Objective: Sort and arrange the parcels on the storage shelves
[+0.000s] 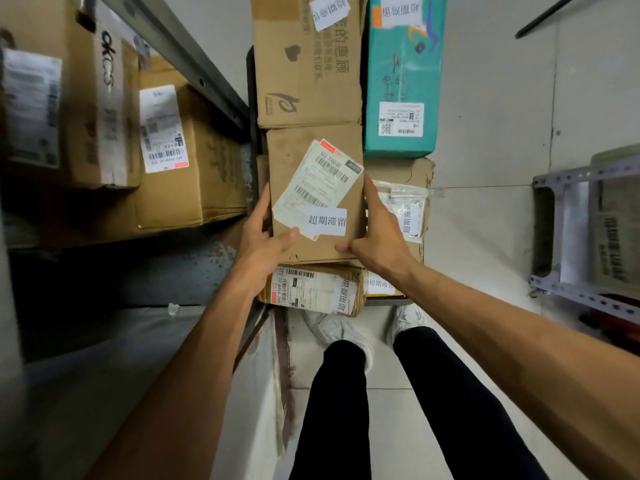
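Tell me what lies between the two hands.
In the head view a brown box fills the gap: the left hand grips one side, the right hand the other. A shipping label sits on its upper face.

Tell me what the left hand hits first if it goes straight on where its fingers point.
The left hand would likely meet the big carton beyond the box it holds; depth unclear.

Labelled brown cardboard parcel [313,199] atop stacked parcels [311,289], between both hands
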Available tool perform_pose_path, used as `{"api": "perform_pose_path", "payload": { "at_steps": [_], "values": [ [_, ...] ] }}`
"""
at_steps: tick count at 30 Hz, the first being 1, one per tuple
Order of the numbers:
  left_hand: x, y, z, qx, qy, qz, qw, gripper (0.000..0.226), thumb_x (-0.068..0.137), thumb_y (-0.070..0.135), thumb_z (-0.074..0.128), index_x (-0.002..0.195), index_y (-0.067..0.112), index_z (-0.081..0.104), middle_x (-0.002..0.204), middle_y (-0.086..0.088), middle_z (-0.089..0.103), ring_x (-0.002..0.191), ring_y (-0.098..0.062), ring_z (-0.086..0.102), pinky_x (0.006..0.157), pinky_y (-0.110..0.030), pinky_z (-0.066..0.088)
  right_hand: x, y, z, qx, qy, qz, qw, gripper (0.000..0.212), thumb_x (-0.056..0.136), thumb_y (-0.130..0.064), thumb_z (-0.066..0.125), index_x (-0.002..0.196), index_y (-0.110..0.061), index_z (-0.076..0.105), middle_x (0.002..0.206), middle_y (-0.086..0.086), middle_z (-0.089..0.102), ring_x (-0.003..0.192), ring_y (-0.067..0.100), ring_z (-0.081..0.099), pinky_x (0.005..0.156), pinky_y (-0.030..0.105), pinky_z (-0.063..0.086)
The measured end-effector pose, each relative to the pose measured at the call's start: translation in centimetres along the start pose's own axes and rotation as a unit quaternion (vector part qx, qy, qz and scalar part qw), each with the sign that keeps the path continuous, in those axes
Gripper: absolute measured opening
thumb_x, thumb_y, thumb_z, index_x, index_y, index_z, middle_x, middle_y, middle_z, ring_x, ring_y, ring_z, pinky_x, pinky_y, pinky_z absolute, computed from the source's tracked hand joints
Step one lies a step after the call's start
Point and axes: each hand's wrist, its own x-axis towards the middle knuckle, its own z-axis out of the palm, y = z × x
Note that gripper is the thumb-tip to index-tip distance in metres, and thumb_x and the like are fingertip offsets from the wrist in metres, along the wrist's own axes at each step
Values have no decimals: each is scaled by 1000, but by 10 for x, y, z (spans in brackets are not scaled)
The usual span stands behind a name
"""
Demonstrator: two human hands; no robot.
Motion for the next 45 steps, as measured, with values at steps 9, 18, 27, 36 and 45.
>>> {"api": "perform_pose_path", "payload": {
  "at_steps": [9, 18, 27, 36, 45],
  "values": [
    [-22, 26, 12, 210, 71, 42, 974, 76, 77, 0, 71, 142, 28, 43, 128, 7, 52, 122, -11, 47, 102, -31, 42, -14, -16, -20, -159, -62, 36, 985, 98, 78, -17, 77, 151, -17, 12, 137, 13, 45, 124, 31, 47, 101, 41, 41],
    [-131, 142, 45, 586, -11, 107, 803, 55, 76, 19, 77, 127, 24, 55, 127, -2, 56, 113, -23, 56, 93, -36, 47, -94, -115, -124, -416, -180, 21, 891, 62, 88, -22, 66, 143, -11, 38, 140, 11, 49, 124, 28, 49, 103, 38, 43],
    [-257, 267, 108, 650, -93, 237, 716, 45, 81, 23, 70, 123, 20, 57, 123, -5, 60, 110, -24, 58, 84, -32, 48, -230, -244, -247, -451, -86, -25, 888, 53, 86, -25, 66, 134, -9, 51, 130, 12, 58, 117, 30, 55, 90, 30, 46],
    [-336, 320, 175, 687, -190, 329, 619, 37, 80, 20, 71, 115, 22, 60, 113, 2, 64, 102, -18, 59, 88, -33, 50, -346, -249, -290, -361, 48, 3, 931, 62, 85, -19, 64, 141, -9, 38, 137, 15, 50, 122, 30, 50, 97, 37, 45],
    [-406, 284, 242, 750, -276, 382, 464, 38, 84, 26, 71, 120, 19, 59, 116, -1, 63, 104, -21, 59, 87, -34, 49, -456, -162, -288, -257, 166, 69, 950, 50, 84, -23, 62, 129, -8, 47, 126, 13, 55, 110, 30, 55, 89, 41, 50]
  ]
}}
